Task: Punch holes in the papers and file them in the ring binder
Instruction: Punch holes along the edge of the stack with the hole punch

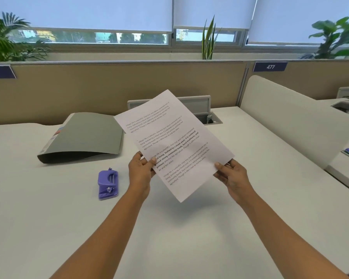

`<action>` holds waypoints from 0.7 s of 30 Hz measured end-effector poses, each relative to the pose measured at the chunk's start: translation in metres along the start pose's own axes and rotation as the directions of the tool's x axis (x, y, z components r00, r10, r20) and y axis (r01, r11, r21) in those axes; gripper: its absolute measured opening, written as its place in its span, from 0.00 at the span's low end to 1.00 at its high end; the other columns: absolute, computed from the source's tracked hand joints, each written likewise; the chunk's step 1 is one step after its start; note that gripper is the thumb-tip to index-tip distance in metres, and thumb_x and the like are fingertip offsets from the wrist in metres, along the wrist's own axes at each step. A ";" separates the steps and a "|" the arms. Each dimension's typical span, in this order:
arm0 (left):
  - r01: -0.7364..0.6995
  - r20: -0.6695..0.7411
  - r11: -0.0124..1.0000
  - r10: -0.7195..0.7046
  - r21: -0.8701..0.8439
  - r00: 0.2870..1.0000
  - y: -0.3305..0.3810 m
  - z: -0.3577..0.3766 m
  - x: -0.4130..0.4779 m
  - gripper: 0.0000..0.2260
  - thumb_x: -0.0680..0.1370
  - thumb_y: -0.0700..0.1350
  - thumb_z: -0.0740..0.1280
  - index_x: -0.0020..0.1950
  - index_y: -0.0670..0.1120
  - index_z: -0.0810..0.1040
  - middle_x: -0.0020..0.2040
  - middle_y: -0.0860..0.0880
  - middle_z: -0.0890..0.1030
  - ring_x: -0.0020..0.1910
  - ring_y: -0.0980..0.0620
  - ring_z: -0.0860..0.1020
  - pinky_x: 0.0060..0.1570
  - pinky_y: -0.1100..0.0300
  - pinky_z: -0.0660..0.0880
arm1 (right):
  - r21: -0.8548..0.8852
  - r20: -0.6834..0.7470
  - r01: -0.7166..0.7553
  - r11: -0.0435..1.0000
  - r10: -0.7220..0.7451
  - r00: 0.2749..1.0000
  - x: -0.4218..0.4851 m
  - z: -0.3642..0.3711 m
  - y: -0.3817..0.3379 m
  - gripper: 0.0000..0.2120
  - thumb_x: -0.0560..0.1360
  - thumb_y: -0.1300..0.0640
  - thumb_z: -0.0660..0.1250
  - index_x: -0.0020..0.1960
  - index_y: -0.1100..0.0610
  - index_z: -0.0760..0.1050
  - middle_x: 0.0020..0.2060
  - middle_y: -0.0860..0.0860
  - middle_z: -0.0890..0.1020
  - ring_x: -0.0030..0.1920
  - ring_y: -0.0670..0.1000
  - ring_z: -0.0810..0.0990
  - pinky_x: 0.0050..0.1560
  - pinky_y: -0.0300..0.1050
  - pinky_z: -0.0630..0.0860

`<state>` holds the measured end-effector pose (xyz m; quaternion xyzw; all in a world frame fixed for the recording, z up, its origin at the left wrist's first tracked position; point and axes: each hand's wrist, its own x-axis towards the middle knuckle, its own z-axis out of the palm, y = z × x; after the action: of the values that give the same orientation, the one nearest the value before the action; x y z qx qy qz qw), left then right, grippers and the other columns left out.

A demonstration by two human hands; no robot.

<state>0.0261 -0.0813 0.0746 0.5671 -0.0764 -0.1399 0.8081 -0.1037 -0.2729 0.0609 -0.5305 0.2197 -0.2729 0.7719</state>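
Note:
A printed white paper [175, 125] is held tilted above the middle of the desk. My left hand [140, 172] pinches its left edge with the thumb on the printed face. At the lower right edge my right hand [231, 175] pinches the sheet the same way. A purple hole punch [108, 185] stands on the desk left of my left wrist. Behind it, at the back left, a grey ring binder [83, 137] lies closed with its spine to the left.
The white desk [189, 238] is bounded by a beige partition [109, 85] at the back and a white rounded divider [294, 121] on the right. A cable hatch [208, 117] is open behind the paper. Plants stand along the window.

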 end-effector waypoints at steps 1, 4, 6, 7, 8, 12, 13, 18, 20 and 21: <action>0.008 0.006 1.000 -0.008 -0.002 1.000 -0.002 0.008 0.002 0.13 0.77 0.30 0.61 0.56 0.44 0.72 0.45 0.49 0.82 0.42 0.53 0.81 0.38 0.60 0.78 | 0.001 -0.017 0.005 1.000 -0.005 1.000 0.003 -0.005 -0.004 0.10 0.74 0.69 0.64 0.51 0.57 0.76 0.32 0.44 0.84 0.34 0.43 0.83 0.37 0.35 0.80; 0.045 0.032 0.999 -0.046 0.004 0.998 -0.008 0.038 0.009 0.11 0.77 0.31 0.61 0.56 0.44 0.72 0.46 0.47 0.81 0.44 0.51 0.81 0.40 0.59 0.78 | 0.013 -0.090 0.021 1.000 -0.019 0.996 0.013 -0.025 -0.017 0.11 0.74 0.70 0.64 0.52 0.59 0.75 0.34 0.46 0.84 0.34 0.43 0.83 0.37 0.35 0.80; 0.080 0.049 0.996 -0.082 0.027 0.995 -0.016 0.064 0.015 0.11 0.77 0.31 0.61 0.55 0.43 0.72 0.48 0.45 0.81 0.45 0.49 0.81 0.42 0.58 0.78 | 0.014 -0.151 0.033 0.999 -0.030 0.988 0.020 -0.042 -0.027 0.10 0.74 0.71 0.64 0.52 0.60 0.75 0.36 0.49 0.83 0.33 0.43 0.82 0.37 0.34 0.80; 0.099 0.055 0.994 -0.101 0.041 0.993 -0.020 0.079 0.019 0.10 0.77 0.31 0.61 0.55 0.42 0.72 0.49 0.45 0.81 0.45 0.48 0.80 0.43 0.58 0.78 | 0.014 -0.180 0.039 0.999 -0.036 0.983 0.025 -0.052 -0.032 0.10 0.74 0.71 0.64 0.51 0.59 0.75 0.37 0.49 0.83 0.32 0.42 0.82 0.36 0.34 0.80; 0.118 0.058 0.992 -0.121 0.051 0.991 -0.024 0.094 0.023 0.10 0.77 0.31 0.61 0.55 0.42 0.72 0.50 0.44 0.80 0.47 0.47 0.80 0.44 0.57 0.78 | 0.018 -0.208 0.045 0.999 -0.040 0.977 0.030 -0.061 -0.037 0.10 0.73 0.71 0.64 0.49 0.59 0.76 0.35 0.48 0.84 0.32 0.42 0.82 0.35 0.33 0.80; 0.177 0.092 0.978 -0.187 0.106 0.978 -0.045 0.156 0.042 0.09 0.77 0.31 0.61 0.55 0.41 0.73 0.56 0.42 0.79 0.51 0.44 0.79 0.48 0.56 0.77 | 0.019 -0.332 0.056 0.998 -0.046 0.942 0.050 -0.105 -0.054 0.09 0.74 0.72 0.64 0.45 0.58 0.75 0.33 0.47 0.84 0.32 0.42 0.82 0.34 0.33 0.79; 0.189 0.105 0.974 -0.203 0.128 0.974 -0.051 0.171 0.046 0.10 0.77 0.32 0.61 0.56 0.40 0.73 0.57 0.42 0.79 0.52 0.44 0.79 0.48 0.56 0.77 | 0.010 -0.366 0.050 0.999 -0.042 0.930 0.056 -0.116 -0.058 0.09 0.74 0.71 0.64 0.44 0.59 0.75 0.36 0.49 0.82 0.34 0.43 0.82 0.34 0.32 0.79; 0.227 0.145 0.936 -0.273 0.269 0.951 -0.086 0.235 0.065 0.13 0.75 0.31 0.64 0.59 0.37 0.73 0.59 0.41 0.78 0.53 0.41 0.80 0.46 0.53 0.79 | -0.042 -0.504 0.017 0.999 -0.036 0.863 0.082 -0.170 -0.065 0.09 0.73 0.72 0.64 0.40 0.60 0.74 0.40 0.53 0.79 0.41 0.49 0.78 0.33 0.32 0.79; 0.250 0.136 0.908 -0.310 0.335 0.941 -0.101 0.255 0.073 0.11 0.74 0.31 0.65 0.56 0.37 0.74 0.58 0.41 0.79 0.51 0.40 0.80 0.48 0.49 0.80 | -0.081 -0.546 -0.003 0.997 -0.042 0.837 0.093 -0.189 -0.066 0.09 0.73 0.72 0.64 0.40 0.60 0.75 0.40 0.53 0.79 0.41 0.49 0.78 0.35 0.34 0.80; 0.258 0.134 0.892 -0.327 0.372 0.935 -0.108 0.265 0.077 0.09 0.74 0.30 0.64 0.54 0.37 0.75 0.57 0.41 0.79 0.50 0.40 0.80 0.48 0.49 0.80 | -0.098 -0.567 -0.018 0.995 -0.041 0.823 0.099 -0.198 -0.065 0.07 0.73 0.72 0.64 0.42 0.61 0.75 0.40 0.53 0.79 0.41 0.49 0.78 0.38 0.36 0.81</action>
<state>0.0094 -0.3766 0.0620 0.6896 -0.0914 -0.2992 0.6531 -0.1659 -0.4944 0.0498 -0.4643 0.4494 -0.4119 0.6425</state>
